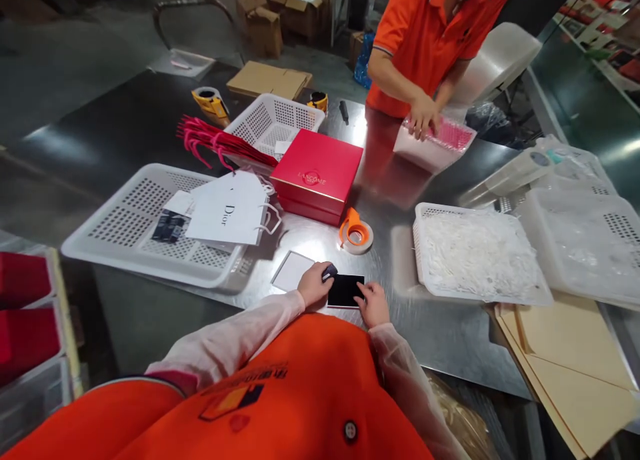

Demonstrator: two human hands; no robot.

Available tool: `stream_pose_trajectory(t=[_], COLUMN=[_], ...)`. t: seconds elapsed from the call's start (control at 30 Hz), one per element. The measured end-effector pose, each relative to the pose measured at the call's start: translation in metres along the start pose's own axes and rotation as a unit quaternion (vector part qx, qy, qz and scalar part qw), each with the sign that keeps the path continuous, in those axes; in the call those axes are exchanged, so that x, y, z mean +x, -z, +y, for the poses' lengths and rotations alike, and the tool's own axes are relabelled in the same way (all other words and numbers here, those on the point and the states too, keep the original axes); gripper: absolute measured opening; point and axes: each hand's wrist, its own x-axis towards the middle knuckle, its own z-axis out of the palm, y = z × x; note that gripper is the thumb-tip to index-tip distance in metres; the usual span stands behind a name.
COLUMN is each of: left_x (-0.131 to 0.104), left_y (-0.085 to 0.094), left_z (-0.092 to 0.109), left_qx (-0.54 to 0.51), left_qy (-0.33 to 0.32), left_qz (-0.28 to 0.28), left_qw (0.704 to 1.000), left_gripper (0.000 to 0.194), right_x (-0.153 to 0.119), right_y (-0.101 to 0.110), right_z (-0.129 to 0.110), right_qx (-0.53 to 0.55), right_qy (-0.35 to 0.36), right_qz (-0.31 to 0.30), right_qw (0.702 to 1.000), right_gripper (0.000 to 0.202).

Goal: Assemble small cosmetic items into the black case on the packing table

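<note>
I've got a flat, smooth black rectangle with a thin pale rim (345, 292) lying on the brushed, shiny steel table (430, 333), right in front of the orange-shirted torso (300, 393). Beside it on the left, a thin white rectangular panel with a dark edge (291, 271). Left hand (314, 285): fingers curled, gripping a small dark glossy object (329, 272) at the rectangle's upper left corner, wrist low, translucent sleeve. Right hand (374, 305): bent inward, thumb and forefinger apart at the right edge; I can't tell if they pinch it. The left hand hides part of the left side from me.

Just beyond: orange plastic tape dispenser (351, 221), then a glossy red lidded box (316, 177). Left: perforated white plastic basket (120, 210), stiff white paper bag with rope handles (225, 210) on it. Right: white basket rim (419, 247) around stringy white shreds (475, 253). Across the table, a co-worker's hands (424, 115) press on a pink-and-white bubble-wrapped block (425, 150)
</note>
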Motion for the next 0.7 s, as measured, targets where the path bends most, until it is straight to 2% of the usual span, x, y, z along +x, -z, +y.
stream_pose_trajectory(t=[0.1, 0.33, 0.57, 0.7], left_x=[0.008, 0.027, 0.025, 0.014], left_y=[0.000, -0.011, -0.008, -0.002], left_z=[0.010, 0.019, 0.013, 0.010], left_qx=[0.072, 0.136, 0.134, 0.111], left_qy=[-0.047, -0.028, -0.019, -0.023], left_qz=[-0.038, -0.086, -0.092, -0.075], left_qw=[0.996, 0.987, 0.987, 0.991], left_gripper=[0.034, 0.027, 0.031, 0.042], right_x=[0.006, 0.016, 0.020, 0.020], right_y=[0.005, 0.010, 0.015, 0.015], right_z=[0.000, -0.009, -0.013, -0.014], right_qx=[-0.018, -0.043, -0.058, -0.056], right_qy=[-0.002, -0.017, -0.022, -0.021], right_qz=[-0.025, -0.062, -0.086, -0.090], right_qw=[1.000, 0.997, 0.994, 0.994], right_gripper=[0.040, 0.036, 0.032, 0.035])
